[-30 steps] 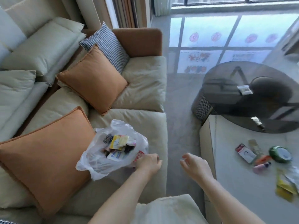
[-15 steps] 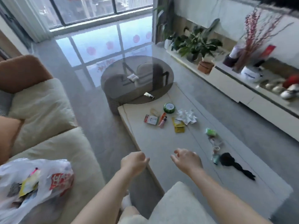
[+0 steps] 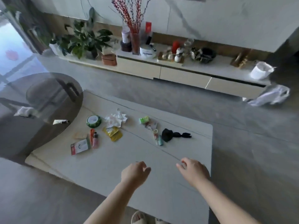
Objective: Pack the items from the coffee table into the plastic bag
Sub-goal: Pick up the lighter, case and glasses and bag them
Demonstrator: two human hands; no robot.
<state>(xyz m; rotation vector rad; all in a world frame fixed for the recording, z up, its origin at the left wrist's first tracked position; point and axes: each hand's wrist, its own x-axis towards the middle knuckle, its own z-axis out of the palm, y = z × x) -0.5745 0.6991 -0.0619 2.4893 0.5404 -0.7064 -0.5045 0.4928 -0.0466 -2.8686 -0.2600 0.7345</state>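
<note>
The white coffee table (image 3: pixel 113 172) lies in front of me with small items scattered across its far half. Among them are a green round tin (image 3: pixel 93 121), crumpled white tissue (image 3: pixel 115 118), yellow sachets (image 3: pixel 113 134), a red-and-white card pack (image 3: pixel 80 146), a pink tube (image 3: pixel 95 140), a green packet (image 3: pixel 144 119) and a black hair tie (image 3: pixel 171 135). My left hand (image 3: pixel 135 173) and my right hand (image 3: pixel 193 171) hover over the near part of the table, fingers loosely curled, holding nothing. The packing bag is out of view.
A round dark glass table (image 3: pixel 40 101) overlaps the coffee table's far left corner and carries a small tube (image 3: pixel 60 121) and a white packet (image 3: pixel 23 111). A low TV cabinet (image 3: pixel 178 73) with plants and ornaments runs along the wall. Another white plastic bag (image 3: pixel 271 96) lies on the floor at right.
My view has swung right, from the sofa and the filled bag to the coffee table. Both hands left the bag and now reach out over the table.
</note>
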